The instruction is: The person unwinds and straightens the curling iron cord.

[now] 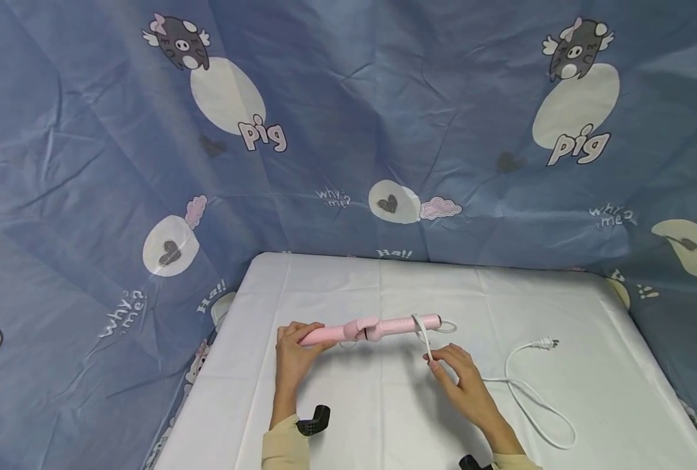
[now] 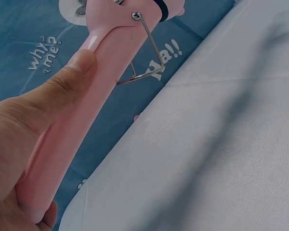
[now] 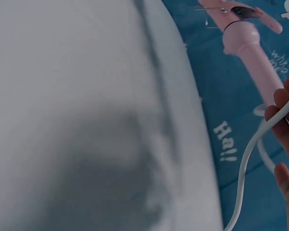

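Observation:
A pink curling iron [image 1: 398, 326] is held above the table, lying roughly crosswise. My left hand [image 1: 294, 352] grips its barrel end, the thumb lying along the clamp [image 2: 92, 45] in the left wrist view. A thin wire stand [image 2: 156, 60] sticks out from the iron's middle. Near the handle's far end, the white power cord [image 1: 422, 331] loops around the handle. My right hand [image 1: 458, 380] holds this cord between thumb and fingers just below the handle. In the right wrist view, the cord [image 3: 245, 159] runs across the fingers and hangs down.
The rest of the cord curves over the white-covered table [image 1: 348, 418] at the right, ending in a two-prong plug [image 1: 544, 343]. A blue patterned cloth [image 1: 348, 130] hangs behind the table and along its sides.

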Action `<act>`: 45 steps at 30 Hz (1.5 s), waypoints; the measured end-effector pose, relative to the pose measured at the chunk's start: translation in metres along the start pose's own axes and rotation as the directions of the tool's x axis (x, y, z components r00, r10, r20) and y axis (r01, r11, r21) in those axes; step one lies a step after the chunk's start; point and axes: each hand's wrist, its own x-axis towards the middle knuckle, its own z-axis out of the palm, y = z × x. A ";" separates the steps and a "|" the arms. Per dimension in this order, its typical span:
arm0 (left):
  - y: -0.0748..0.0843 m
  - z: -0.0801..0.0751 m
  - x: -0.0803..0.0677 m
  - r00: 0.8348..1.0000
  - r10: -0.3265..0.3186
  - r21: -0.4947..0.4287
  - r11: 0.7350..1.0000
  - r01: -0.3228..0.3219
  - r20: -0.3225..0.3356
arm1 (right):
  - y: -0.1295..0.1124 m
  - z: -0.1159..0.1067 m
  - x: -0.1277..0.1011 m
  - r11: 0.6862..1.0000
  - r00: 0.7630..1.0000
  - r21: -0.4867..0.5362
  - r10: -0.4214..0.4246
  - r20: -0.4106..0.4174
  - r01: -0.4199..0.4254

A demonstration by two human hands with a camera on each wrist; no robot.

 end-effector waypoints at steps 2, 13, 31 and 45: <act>0.001 0.000 0.000 1.000 -0.008 -0.001 1.000 0.008 0.009 | -0.003 -0.004 0.003 0.999 0.999 -0.017 -0.048 -0.017 0.048; 0.003 0.004 -0.002 0.999 0.023 0.002 1.000 -0.023 0.026 | -0.011 -0.020 0.018 0.981 0.980 -0.040 -0.190 -0.054 0.188; 0.003 0.008 0.003 0.995 0.063 0.019 0.998 -0.065 0.080 | -0.013 -0.037 0.031 0.964 0.964 -0.053 -0.263 -0.040 0.261; 0.002 -0.002 -0.003 0.994 0.012 0.033 0.999 -0.016 0.112 | -0.009 -0.038 0.039 0.972 0.975 -0.071 -0.223 0.026 0.224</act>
